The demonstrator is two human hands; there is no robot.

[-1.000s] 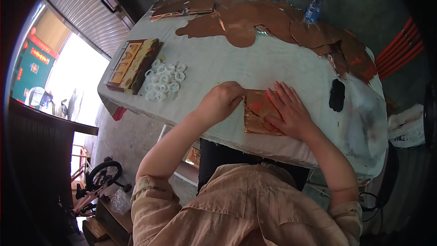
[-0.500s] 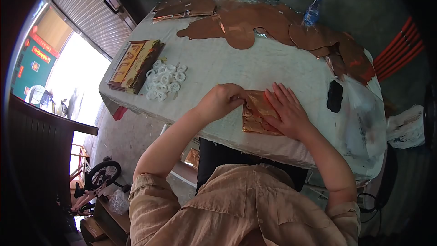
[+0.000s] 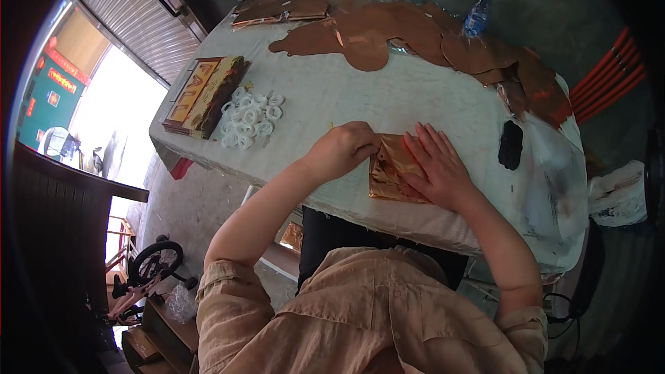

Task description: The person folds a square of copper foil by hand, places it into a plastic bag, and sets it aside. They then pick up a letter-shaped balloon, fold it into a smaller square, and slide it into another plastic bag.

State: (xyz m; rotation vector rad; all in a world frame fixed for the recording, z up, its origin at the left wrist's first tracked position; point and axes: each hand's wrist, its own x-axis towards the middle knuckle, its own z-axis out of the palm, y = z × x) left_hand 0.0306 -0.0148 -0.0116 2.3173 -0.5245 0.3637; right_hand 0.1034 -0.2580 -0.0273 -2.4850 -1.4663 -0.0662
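While the right hand (image 3: 438, 170) presses flat, the left hand's (image 3: 341, 149) grip pinches the foil sheet (image 3: 390, 173).

Open lane: bare counter (image 3: 360, 100) straight ahead of both hands, clear up to the copper sheets (image 3: 388, 28) along the far edge. Left is blocked by the white rings (image 3: 251, 119) and stacked boards (image 3: 204, 97); right by the black object (image 3: 511, 144) and plastic bag (image 3: 554, 166).
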